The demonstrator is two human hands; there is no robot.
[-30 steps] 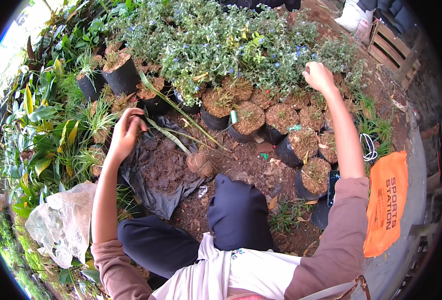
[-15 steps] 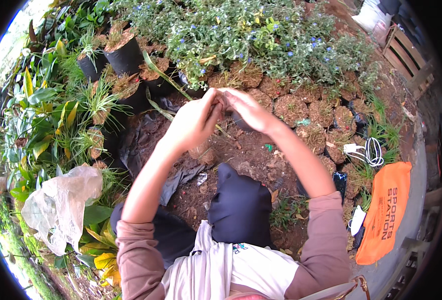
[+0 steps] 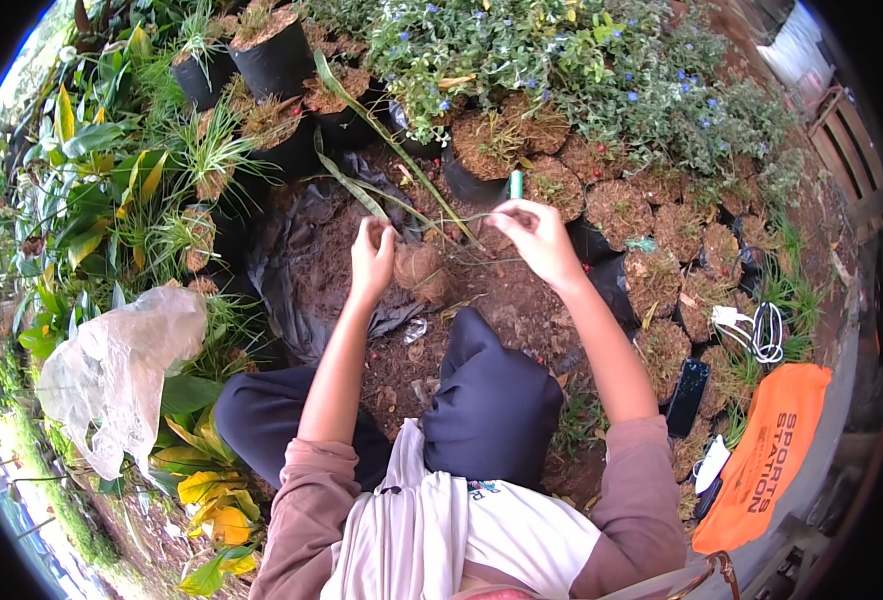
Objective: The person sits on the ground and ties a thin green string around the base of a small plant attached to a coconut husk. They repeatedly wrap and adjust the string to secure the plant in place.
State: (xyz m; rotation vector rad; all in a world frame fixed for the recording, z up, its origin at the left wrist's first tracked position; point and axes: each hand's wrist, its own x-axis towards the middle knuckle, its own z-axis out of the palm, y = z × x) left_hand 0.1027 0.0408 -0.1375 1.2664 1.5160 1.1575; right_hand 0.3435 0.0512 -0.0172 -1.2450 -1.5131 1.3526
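Head view: left hand [image 3: 374, 252] fingers curled around top of root ball [image 3: 420, 270], mid-scene on black plastic sheet [image 3: 292, 270]. Right hand [image 3: 534, 235] pinches thin stem [image 3: 462, 217] just beside it. Plant looks bare-rooted, not yet potted; filled black grow bags [image 3: 617, 205] far right.

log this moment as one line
left hand: on root ball | right hand: pinching thin stem | below: soil on black sheet

An orange bag [image 3: 762, 455] lies at the right beside a coiled white cable [image 3: 757, 328] and what seems a dark phone [image 3: 686, 395]. A crumpled clear plastic sheet [image 3: 117, 370] rests among leafy plants [image 3: 92, 200] on the left.
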